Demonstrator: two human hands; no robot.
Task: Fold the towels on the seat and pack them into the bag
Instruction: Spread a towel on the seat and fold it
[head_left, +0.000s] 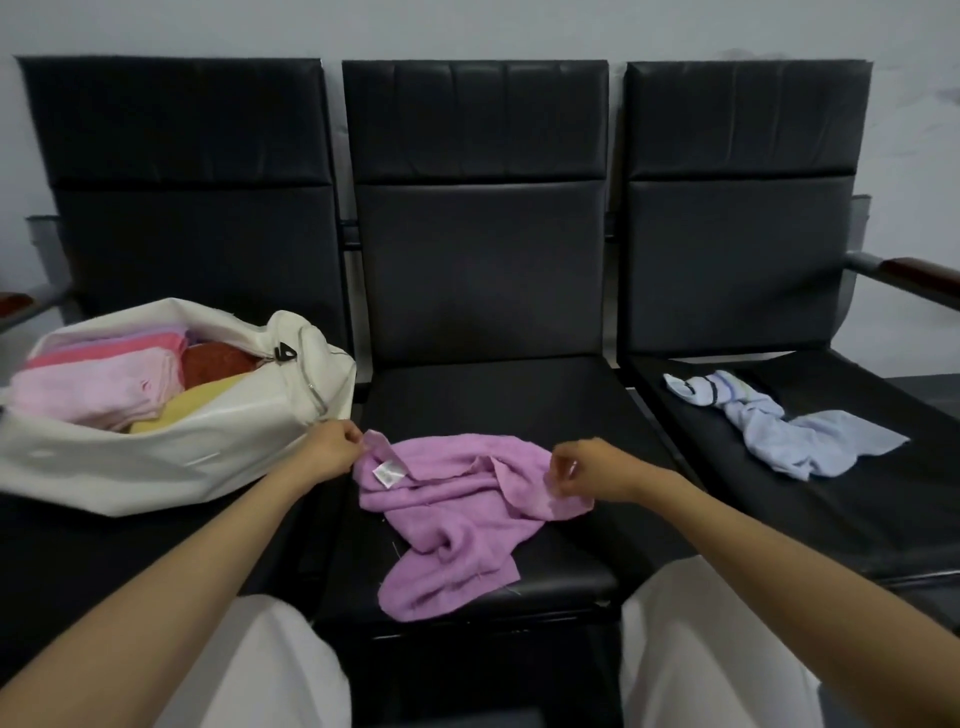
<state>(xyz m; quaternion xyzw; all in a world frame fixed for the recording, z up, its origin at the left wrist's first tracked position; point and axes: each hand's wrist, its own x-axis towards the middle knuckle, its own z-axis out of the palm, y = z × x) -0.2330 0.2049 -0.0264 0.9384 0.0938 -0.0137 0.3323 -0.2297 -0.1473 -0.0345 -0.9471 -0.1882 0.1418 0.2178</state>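
Nearest you: knees in white trousers (260, 660), either side of the middle seat (493, 395).

Purple towel (457, 525) lies crumpled on that seat, one flap trailing to the front edge. Your left hand (332, 451) pinches its left corner, just beside the white care label (388, 472); fingers (357, 441) are closed narrow on the cloth. Your right hand (582, 470) pinches the right-hand edge, also closed on a fold.

Handling, my read:
- Terry cloth: soft, light and limp. It'll sag and won't hold a shape on its own.
- The nap should give good grip, so it's not slippery. Loose threads show at the hems.
- Best hold is two corners of one hem. Lift it, let it drop flat, then lay it on the seat to fold.

Further out, left seat: white bag (156, 462), soft-sided and slumped, with the zip mouth open. It sits just beside your left hand. Inside are folded towels (104, 387) in pink, lilac, red and yellow, so there's not much room left, I'd say.

Right seat: blue towel (789, 434), crumpled, with a striped end, well apart from the purple one. It looks thinner.

Seats are black padded leatherette, smooth with a slight sheen. Behind them are tall panelled backrests (478, 156), a wood-topped armrest (919, 273) far right, and a pale wall (467, 26).
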